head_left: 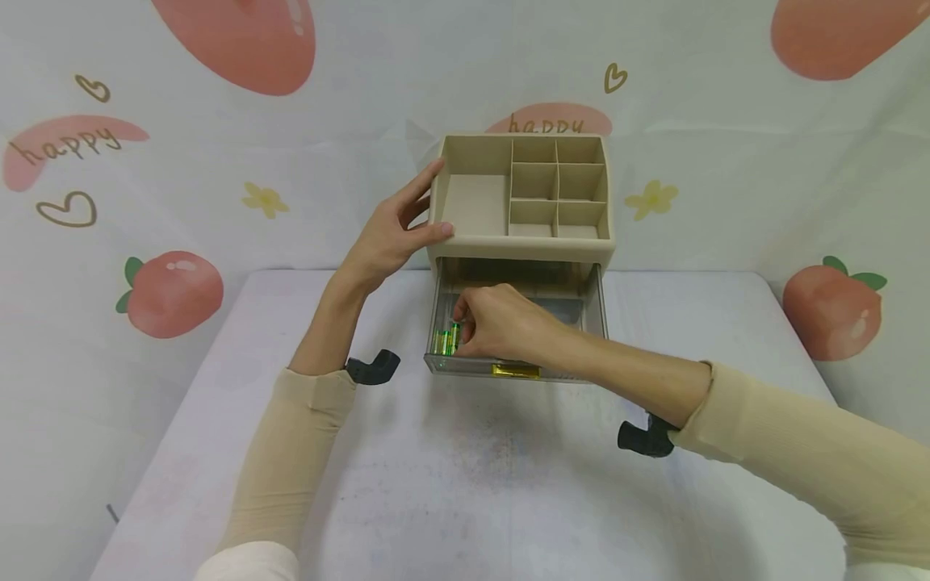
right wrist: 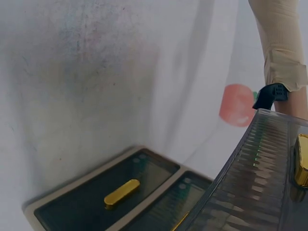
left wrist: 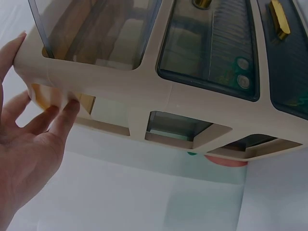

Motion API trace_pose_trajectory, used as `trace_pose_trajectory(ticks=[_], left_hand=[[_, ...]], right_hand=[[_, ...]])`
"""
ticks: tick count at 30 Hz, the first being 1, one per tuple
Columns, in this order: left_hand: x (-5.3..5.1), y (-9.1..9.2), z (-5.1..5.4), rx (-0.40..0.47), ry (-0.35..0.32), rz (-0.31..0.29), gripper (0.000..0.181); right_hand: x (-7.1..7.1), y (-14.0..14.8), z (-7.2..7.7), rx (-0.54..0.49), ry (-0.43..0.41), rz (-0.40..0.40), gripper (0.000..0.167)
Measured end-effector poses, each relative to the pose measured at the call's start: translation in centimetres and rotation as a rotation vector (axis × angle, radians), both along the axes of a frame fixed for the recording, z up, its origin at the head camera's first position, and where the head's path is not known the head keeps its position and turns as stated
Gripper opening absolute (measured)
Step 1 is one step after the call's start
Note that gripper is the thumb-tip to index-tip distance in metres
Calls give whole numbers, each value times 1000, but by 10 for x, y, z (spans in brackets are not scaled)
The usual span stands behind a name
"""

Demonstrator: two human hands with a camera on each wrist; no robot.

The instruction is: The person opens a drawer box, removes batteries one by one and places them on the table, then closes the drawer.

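Note:
A beige desk organizer stands on the table, its clear top drawer pulled out. Spread along its left wall is my left hand; the thumb lies on the top rim and the fingers touch the side, as the left wrist view also shows at the left hand. Inside the drawer, my right hand pinches a green battery in the front left corner, its fingers partly hiding it. Other green batteries stand beside it. In the right wrist view, the drawer's gold handle shows, while the right hand is out of sight.
The two lower drawers, with gold handles, are closed. Divided compartments form the organizer's top. Black wrist mounts stick out from both forearms. Behind the white table hangs a fruit-printed cloth.

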State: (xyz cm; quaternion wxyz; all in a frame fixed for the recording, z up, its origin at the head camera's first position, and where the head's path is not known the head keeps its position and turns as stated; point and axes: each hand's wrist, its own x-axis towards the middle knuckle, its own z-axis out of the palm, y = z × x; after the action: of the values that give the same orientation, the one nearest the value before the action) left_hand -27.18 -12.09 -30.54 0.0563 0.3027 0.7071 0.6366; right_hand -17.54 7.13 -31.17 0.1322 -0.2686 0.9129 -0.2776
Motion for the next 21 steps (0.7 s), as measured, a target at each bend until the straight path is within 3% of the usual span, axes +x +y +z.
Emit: trace_pose_trajectory(ticks=[14,21], left_hand=[[1,-2,0,2,-3,7,79],[1,-1,0,2,2,6,79]], right_hand=[[-3,-5,0,57,25,8,33],[-2,1,4,38,1,13,33]])
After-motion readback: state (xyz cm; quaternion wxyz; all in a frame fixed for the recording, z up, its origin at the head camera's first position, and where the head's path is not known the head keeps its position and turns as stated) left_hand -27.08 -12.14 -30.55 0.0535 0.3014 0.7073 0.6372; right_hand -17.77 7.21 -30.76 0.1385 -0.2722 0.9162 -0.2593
